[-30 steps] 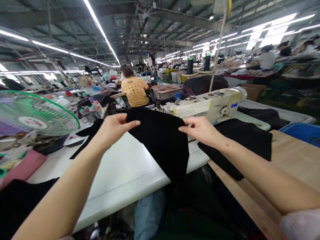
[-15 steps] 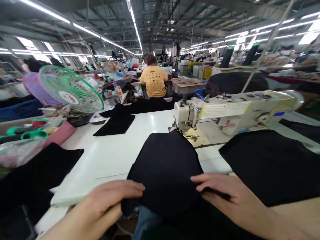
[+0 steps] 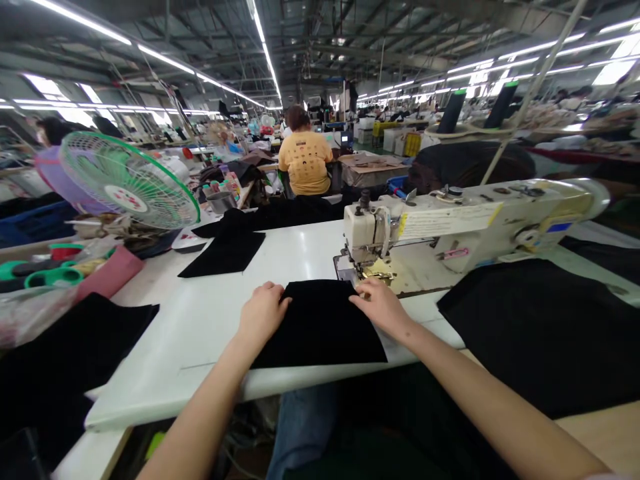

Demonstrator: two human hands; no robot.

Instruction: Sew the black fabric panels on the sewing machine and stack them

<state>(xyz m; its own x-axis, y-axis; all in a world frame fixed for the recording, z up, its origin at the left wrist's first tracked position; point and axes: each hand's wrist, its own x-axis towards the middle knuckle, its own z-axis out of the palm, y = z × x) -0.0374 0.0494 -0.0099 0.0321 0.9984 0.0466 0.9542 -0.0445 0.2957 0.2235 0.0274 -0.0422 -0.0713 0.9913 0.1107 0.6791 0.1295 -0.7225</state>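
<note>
A folded piece of black cloth [image 3: 320, 330] lies flat on the white sewing table [image 3: 200, 333], just in front of the sewing machine's presser foot [image 3: 373, 270]. My left hand [image 3: 263, 312] grips the cloth's far left corner. My right hand [image 3: 380, 307] holds its far right corner, with the fingertips close to the foot and needle area. The cloth's near edge runs along the table's front edge. The needle itself is too small to make out.
A cream industrial sewing machine [image 3: 450, 230] stands to the right, with a large black cloth [image 3: 535, 327] beside it. More black pieces [image 3: 223, 255] lie further along the table. A green-bladed fan [image 3: 127, 180] stands at left, and a person in a yellow shirt [image 3: 305, 157] sits beyond.
The black cloth, held up in the air a second ago, now lies flat on the table. Both hands have moved forward with it, towards the presser foot.
</note>
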